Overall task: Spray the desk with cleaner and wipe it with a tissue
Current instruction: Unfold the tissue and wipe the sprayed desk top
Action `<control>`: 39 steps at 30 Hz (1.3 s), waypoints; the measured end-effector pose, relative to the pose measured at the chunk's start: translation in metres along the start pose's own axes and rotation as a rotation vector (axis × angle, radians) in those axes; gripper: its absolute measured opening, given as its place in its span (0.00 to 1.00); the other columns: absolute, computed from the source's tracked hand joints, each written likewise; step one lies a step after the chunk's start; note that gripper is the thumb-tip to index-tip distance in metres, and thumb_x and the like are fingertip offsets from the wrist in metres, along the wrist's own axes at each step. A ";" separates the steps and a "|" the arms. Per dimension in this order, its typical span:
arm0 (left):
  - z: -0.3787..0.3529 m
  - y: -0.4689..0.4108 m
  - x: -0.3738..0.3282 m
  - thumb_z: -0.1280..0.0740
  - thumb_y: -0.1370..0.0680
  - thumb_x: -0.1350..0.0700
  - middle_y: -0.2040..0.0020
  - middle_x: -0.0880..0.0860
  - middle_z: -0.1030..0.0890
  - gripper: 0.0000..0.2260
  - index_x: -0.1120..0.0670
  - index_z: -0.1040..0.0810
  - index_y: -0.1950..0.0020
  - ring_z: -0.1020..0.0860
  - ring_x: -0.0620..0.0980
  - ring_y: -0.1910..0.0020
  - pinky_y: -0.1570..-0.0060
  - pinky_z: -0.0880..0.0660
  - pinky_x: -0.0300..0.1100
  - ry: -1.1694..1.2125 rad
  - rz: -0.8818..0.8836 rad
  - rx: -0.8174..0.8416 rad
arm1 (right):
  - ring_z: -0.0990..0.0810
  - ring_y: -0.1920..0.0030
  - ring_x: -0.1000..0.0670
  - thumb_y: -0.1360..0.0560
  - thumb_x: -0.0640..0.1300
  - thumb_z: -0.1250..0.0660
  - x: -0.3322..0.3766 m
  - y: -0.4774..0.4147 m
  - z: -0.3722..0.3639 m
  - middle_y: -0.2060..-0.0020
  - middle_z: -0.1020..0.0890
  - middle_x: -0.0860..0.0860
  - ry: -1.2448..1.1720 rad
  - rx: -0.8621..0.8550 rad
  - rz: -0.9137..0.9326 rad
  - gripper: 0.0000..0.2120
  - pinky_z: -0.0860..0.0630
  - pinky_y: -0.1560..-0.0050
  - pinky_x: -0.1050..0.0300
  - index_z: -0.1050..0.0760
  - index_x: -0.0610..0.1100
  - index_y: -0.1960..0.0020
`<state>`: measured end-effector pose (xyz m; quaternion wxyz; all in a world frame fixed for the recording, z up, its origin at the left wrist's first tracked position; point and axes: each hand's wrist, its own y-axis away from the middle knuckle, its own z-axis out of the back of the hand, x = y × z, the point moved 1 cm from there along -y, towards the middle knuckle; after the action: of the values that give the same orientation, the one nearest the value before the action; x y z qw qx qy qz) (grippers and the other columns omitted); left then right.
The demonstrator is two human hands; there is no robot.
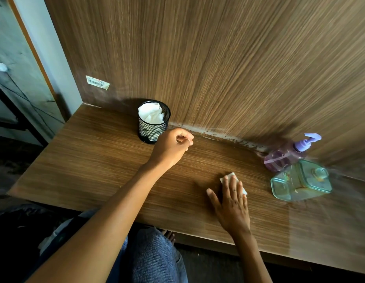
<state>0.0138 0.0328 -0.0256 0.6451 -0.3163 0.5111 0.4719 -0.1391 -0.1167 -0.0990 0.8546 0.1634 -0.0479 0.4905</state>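
Observation:
My right hand [231, 203] lies flat on the wooden desk [95, 160], fingers pressing a folded white tissue [228, 177] onto the surface. My left hand [171, 146] hovers over the desk beside a black mesh cup [153, 127], fingers curled loosely with nothing in them. The cup holds crumpled white tissue [150, 114]. A purple pump bottle [290, 154] of cleaner stands at the back right, near the wall.
A clear greenish lidded container [300, 180] sits just in front of the pump bottle. A wood-panel wall [218, 58] backs the desk, with grime along the joint. The desk's left edge drops off toward the floor. My knees are under the front edge.

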 end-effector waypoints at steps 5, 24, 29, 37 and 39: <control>0.001 0.001 0.000 0.36 0.25 0.63 0.58 0.51 0.18 0.06 0.56 0.20 0.54 0.18 0.51 0.60 0.50 0.22 0.47 -0.003 -0.008 -0.004 | 0.62 0.26 0.48 0.39 0.75 0.76 0.001 0.060 -0.015 0.27 0.64 0.46 0.020 0.068 -0.111 0.52 0.55 0.26 0.47 0.60 0.46 0.25; 0.026 -0.010 0.013 0.37 0.24 0.61 0.57 0.48 0.18 0.06 0.55 0.21 0.51 0.19 0.46 0.60 0.69 0.29 0.25 0.034 0.029 -0.090 | 0.60 0.24 0.44 0.24 0.63 0.51 -0.017 -0.071 0.021 0.23 0.58 0.45 -0.059 0.022 -0.143 0.36 0.57 0.26 0.44 0.58 0.46 0.24; 0.038 -0.014 0.017 0.37 0.25 0.63 0.61 0.48 0.19 0.06 0.57 0.20 0.53 0.19 0.47 0.61 0.60 0.22 0.31 0.098 -0.004 -0.207 | 0.62 0.24 0.43 0.25 0.65 0.50 -0.014 -0.005 0.000 0.24 0.59 0.45 -0.051 -0.037 -0.230 0.38 0.56 0.25 0.43 0.60 0.47 0.24; 0.060 -0.017 0.015 0.34 0.29 0.55 0.46 0.55 0.24 0.09 0.48 0.23 0.49 0.25 0.57 0.46 0.55 0.29 0.47 -0.274 -0.033 -0.650 | 0.62 0.24 0.44 0.29 0.72 0.59 0.096 -0.033 -0.024 0.24 0.60 0.46 0.004 0.002 0.160 0.42 0.60 0.26 0.46 0.56 0.48 0.24; 0.060 -0.015 0.018 0.31 0.29 0.54 0.41 0.56 0.28 0.12 0.49 0.23 0.46 0.31 0.57 0.40 0.55 0.33 0.44 -0.349 -0.003 -0.629 | 0.62 0.24 0.45 0.25 0.67 0.54 0.113 -0.063 -0.022 0.23 0.59 0.47 -0.002 0.029 0.241 0.37 0.60 0.26 0.46 0.56 0.48 0.24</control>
<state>0.0500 0.0858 -0.0269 0.5944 -0.4148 0.2228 0.6520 -0.0288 -0.0456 -0.1070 0.7870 0.1693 -0.0607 0.5901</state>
